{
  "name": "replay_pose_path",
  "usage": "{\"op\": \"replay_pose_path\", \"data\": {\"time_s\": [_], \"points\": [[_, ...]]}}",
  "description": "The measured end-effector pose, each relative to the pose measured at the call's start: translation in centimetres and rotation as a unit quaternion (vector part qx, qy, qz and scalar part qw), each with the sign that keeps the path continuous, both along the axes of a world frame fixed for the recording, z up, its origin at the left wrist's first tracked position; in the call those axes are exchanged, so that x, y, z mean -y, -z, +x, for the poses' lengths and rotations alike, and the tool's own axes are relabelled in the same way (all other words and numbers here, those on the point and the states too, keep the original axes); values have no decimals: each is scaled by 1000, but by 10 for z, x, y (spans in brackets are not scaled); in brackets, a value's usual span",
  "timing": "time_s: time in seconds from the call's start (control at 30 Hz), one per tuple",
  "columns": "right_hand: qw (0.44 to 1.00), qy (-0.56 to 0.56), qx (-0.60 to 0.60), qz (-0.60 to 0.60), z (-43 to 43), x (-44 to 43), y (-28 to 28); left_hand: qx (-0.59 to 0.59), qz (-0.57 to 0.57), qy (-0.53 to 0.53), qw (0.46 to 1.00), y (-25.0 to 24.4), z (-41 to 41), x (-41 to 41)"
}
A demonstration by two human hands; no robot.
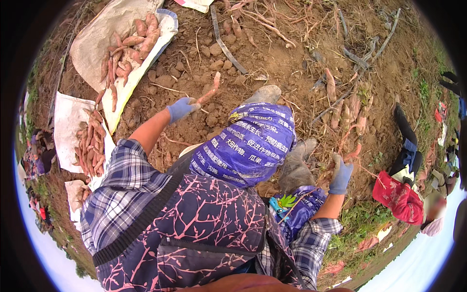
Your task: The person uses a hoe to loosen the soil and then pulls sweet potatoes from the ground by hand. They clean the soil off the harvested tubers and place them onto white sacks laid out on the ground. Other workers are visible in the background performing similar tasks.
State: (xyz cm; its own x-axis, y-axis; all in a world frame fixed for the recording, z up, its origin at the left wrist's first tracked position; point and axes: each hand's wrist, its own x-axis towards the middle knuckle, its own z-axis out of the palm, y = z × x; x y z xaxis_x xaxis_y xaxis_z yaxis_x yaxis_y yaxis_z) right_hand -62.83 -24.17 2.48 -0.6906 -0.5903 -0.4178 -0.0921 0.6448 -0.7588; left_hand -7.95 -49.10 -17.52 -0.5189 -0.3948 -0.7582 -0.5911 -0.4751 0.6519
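Note:
My left hand, in a blue work glove, grips the near end of a slender sweet potato that points up and to the right over the soil. On the other side, my right hand, also gloved, is closed on a sweet potato root with thin stems trailing from it. Just beyond the right hand lies a cluster of sweet potatoes on the ground. Between my arms, purple printed plastic sacking covers one knee.
Sweet potatoes lie on a pale woven sack at upper left and on another sack below it. Black plastic strips cross the clods. A co-worker in a red top bends at right; further people are far left.

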Motion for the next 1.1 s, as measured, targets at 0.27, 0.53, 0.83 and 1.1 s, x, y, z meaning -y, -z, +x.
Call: {"op": "replay_pose_path", "data": {"time_s": [0.27,0.53,0.83,1.1], "points": [[955,-172,-240,27,18,46,-26,-251,-274,-20,928,-213,-142,23],[901,-60,195,-382,53,38,-108,-370,-297,155,867,-350,-267,-66],[865,-150,242,-414,79,54,-134,-223,-444,300,814,-350,-282,-78],[844,-258,-123,-453,124,93,-118,-324,-369,81,868,-347,-261,-49]]}}
